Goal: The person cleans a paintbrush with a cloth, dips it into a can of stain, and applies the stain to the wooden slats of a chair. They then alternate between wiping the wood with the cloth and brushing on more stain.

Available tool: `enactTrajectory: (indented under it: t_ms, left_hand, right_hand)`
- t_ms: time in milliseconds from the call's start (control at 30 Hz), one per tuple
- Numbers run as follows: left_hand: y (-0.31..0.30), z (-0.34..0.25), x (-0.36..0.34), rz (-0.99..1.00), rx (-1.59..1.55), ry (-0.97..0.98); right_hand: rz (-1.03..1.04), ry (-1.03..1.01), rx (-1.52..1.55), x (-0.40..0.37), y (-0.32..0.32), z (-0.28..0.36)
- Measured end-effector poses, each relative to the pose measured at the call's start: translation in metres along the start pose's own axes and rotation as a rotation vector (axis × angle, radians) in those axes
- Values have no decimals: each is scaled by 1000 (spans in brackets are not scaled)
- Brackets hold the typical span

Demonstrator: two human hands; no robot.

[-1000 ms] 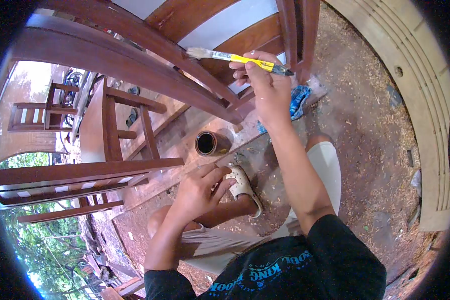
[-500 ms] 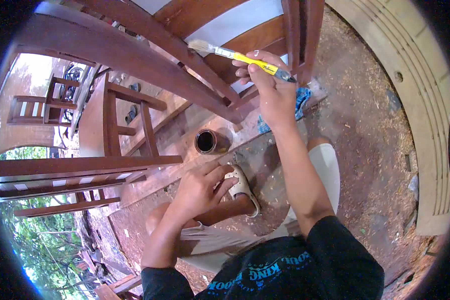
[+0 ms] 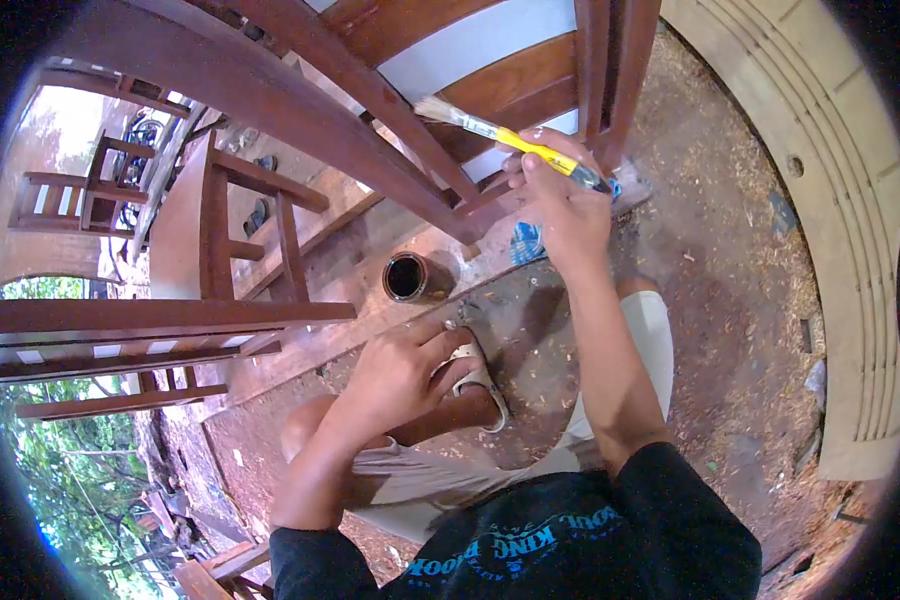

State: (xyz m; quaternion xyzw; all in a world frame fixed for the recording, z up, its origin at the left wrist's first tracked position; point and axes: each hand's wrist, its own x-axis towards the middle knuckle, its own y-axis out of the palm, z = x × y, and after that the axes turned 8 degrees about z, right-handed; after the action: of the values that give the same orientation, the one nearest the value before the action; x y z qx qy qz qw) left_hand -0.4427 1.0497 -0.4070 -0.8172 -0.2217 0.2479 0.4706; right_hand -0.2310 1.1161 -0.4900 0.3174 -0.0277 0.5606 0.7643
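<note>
My right hand (image 3: 562, 200) is closed around a yellow-handled paintbrush (image 3: 530, 148). Its pale bristles are at the edge of a brown wooden piece (image 3: 390, 110) with white panels; whether they touch it I cannot tell. My left hand (image 3: 400, 375) hangs above a beige clog (image 3: 480, 385), its fingers bent and apart, holding nothing visible. An open can of dark liquid (image 3: 405, 277) stands on the floor beyond my left hand. Partly hidden behind my right wrist lies a blue cloth (image 3: 527, 243).
Brown wooden chair frames (image 3: 210, 220) stand at the left, with another chair (image 3: 55, 203) farther back. Dark sandals (image 3: 257, 216) lie near the boards. A large pale grooved wooden panel (image 3: 850, 250) curves along the right side. Wood shavings cover parts of the ground.
My right hand and the brush have moved slightly right and down in view. The bristles are now nearer the white panel. My left hand has barely moved.
</note>
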Motion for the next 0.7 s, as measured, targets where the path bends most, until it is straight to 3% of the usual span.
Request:
enactTrajectory:
  t_ms: [133,267,467,567,633,667,700]
  left_hand:
    - [1,-2,2,13,0,13]
    - [-1,-5,1,15,19,14]
    - [5,3,-1,-27,44,-19]
    - [11,14,1,-163,-9,-49]
    - [9,21,6,-246,64,-256]
    - [7,25,10,-289,103,-358]
    - [5,31,15,-388,162,-332]
  right_hand:
    - [69,-2,147,10,6,13]
    - [80,134,102,15,5,-2]
    - [88,71,98,23,11,8]
    - [39,128,57,17,4,1]
    - [-29,172,68,2,-11,-10]
    - [-31,220,183,-9,-23,-17]
    - [-36,266,301,-20,-36,-24]
